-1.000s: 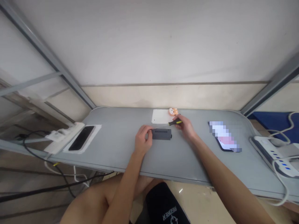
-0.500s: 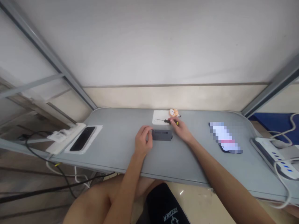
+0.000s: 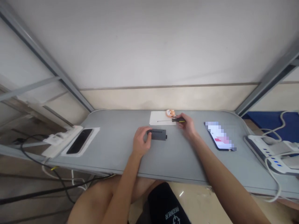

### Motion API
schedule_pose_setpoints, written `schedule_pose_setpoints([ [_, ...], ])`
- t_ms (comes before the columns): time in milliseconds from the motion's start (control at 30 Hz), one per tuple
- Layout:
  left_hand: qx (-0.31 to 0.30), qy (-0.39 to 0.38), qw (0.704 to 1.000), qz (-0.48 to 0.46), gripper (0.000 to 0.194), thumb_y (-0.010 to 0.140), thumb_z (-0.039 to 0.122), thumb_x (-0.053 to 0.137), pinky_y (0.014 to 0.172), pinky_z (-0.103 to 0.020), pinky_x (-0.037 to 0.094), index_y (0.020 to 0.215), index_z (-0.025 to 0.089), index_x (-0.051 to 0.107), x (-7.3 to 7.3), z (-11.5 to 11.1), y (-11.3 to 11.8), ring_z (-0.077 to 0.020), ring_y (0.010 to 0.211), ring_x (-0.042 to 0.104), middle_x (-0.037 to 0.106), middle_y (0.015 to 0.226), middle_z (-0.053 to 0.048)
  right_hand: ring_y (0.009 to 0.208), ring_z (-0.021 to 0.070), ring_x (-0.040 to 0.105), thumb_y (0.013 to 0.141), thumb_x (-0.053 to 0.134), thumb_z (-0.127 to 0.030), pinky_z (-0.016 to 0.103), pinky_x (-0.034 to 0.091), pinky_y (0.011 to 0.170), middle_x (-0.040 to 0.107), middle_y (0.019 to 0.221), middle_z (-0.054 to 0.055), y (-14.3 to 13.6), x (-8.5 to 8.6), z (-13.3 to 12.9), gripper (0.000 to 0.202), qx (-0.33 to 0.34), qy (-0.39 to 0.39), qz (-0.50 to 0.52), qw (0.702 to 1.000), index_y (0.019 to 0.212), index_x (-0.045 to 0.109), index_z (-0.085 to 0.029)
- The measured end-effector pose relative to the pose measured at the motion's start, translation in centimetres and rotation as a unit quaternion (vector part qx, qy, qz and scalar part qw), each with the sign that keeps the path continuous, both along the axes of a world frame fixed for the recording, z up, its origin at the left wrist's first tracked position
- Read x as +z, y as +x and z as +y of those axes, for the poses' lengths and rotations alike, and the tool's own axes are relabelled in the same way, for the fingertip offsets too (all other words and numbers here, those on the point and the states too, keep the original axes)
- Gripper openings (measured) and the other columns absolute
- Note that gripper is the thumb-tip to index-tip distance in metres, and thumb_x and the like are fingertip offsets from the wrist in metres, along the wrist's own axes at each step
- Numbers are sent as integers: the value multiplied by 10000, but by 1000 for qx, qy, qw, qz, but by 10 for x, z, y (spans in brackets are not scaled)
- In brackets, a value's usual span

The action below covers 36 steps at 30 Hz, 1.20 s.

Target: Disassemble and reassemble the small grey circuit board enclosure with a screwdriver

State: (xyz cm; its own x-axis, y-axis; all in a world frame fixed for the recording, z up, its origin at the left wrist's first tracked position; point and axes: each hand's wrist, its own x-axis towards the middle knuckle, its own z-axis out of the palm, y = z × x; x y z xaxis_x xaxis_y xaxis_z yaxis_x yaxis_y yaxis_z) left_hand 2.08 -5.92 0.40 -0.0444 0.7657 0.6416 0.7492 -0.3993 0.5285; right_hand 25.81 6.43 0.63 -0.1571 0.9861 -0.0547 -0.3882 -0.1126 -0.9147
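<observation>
My left hand (image 3: 140, 140) is closed on the left end of a dark grey, flat box with a row of vent slots (image 3: 159, 135), which lies on the grey table (image 3: 116, 137). A small knob sticks out of the box's right end. In my right hand (image 3: 187, 125) is a screwdriver (image 3: 177, 119) with a black and yellow handle, its thin shaft pointing left over a white sheet (image 3: 154, 116). Just behind the handle sits a small orange and white animal-face trinket (image 3: 170, 113) at the sheet's back edge.
On the left lie a black phone (image 3: 79, 141) on white paper and a white power strip (image 3: 61, 143). To the right are a lit phone (image 3: 220, 137), its screen pixelated, and another power strip (image 3: 263, 152) with cables. A wall (image 3: 163, 96) borders the table's back.
My right hand has moved right with the screwdriver, away from the sheet's middle. My left thumb now overlaps the box's left end. The whole view has shifted slightly.
</observation>
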Motion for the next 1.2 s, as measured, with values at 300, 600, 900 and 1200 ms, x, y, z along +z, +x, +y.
schedule_pose_setpoints([
  [300, 38, 43, 991, 123, 223, 971, 272, 576, 1079, -493, 390, 1166, 240, 680, 4, -2, 13, -293, 1249, 623, 711, 1322, -99, 447, 86, 250, 765, 699, -506, 304, 125, 429, 525, 595, 6, 12, -1, 6, 339, -32, -31, 20, 999, 634, 584, -215],
  [600, 19, 23, 986, 161, 272, 1023, 278, 544, 1102, -478, 326, 1267, 255, 664, 0, 1, 22, -269, 1269, 655, 732, 1320, -93, 428, 84, 222, 749, 699, -513, 314, 125, 404, 518, 577, -2, 8, -8, 10, 339, -29, -25, 9, 999, 632, 574, -220],
  [900, 2, 19, 986, 164, 286, 1029, 261, 544, 1093, -457, 315, 1288, 270, 662, -1, 1, 23, -261, 1261, 664, 731, 1328, -83, 422, 78, 241, 773, 691, -504, 314, 119, 410, 584, 633, 20, 10, -8, 11, 342, -24, -37, 22, 999, 628, 584, -212],
  [1200, 10, 50, 981, 186, 271, 1039, 250, 540, 1060, -438, 322, 1285, 249, 653, 0, 1, 23, -246, 1234, 678, 734, 1323, -85, 415, 80, 252, 776, 706, -486, 300, 119, 393, 508, 559, 5, 11, -11, 13, 333, -23, -41, 24, 999, 627, 590, -212],
])
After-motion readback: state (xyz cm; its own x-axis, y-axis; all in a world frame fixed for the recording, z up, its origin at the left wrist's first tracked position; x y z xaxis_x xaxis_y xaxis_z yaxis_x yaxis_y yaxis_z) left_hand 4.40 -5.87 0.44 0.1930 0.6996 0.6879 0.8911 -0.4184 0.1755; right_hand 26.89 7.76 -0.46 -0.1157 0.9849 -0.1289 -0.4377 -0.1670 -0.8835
